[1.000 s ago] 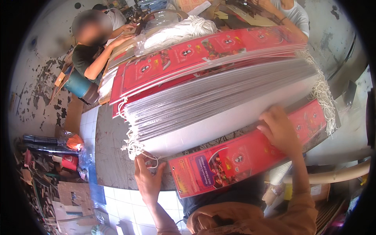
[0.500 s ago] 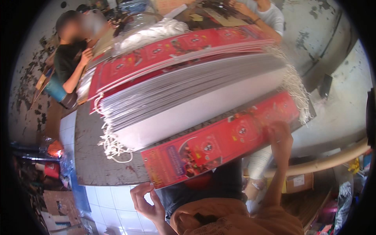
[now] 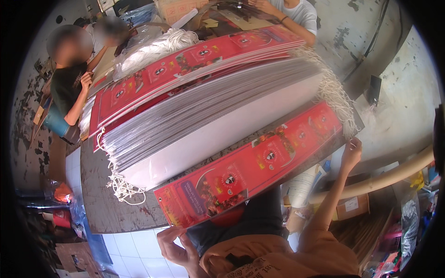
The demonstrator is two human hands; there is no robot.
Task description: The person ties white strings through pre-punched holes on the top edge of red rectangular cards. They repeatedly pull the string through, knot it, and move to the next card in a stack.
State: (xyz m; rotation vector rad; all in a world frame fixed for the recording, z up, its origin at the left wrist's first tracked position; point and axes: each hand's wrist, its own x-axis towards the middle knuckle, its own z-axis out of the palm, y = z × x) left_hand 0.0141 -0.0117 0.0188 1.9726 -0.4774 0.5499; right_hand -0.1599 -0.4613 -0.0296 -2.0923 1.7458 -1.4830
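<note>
A long red printed strip [image 3: 245,169] with food pictures lies slantwise along the near edge of the table, its lower part overhanging towards me. My left hand [image 3: 176,245] pinches its near left corner between thumb and finger. Off its right end, my right hand [image 3: 352,155] is closed at the table's right corner, fingertips against the lower ends of hanging white cords [image 3: 340,104]. Whether a cord is between those fingers is too small to tell. Just beyond the strip stands a thick stack of white-backed strips [image 3: 222,127], with more looped cords [image 3: 123,187] at its left end.
Behind the stack lie more red strips [image 3: 185,65] and a bundle of white cord [image 3: 174,39] on the dark table [image 3: 99,208]. One person [image 3: 69,83] sits at the far left, another [image 3: 296,21] at the far right. A tan pole [image 3: 380,178] lies at right.
My right hand has left the strip's surface and moved right to the cords at the table corner. The left hand stays at the strip's corner. The whole view has shifted slightly.
</note>
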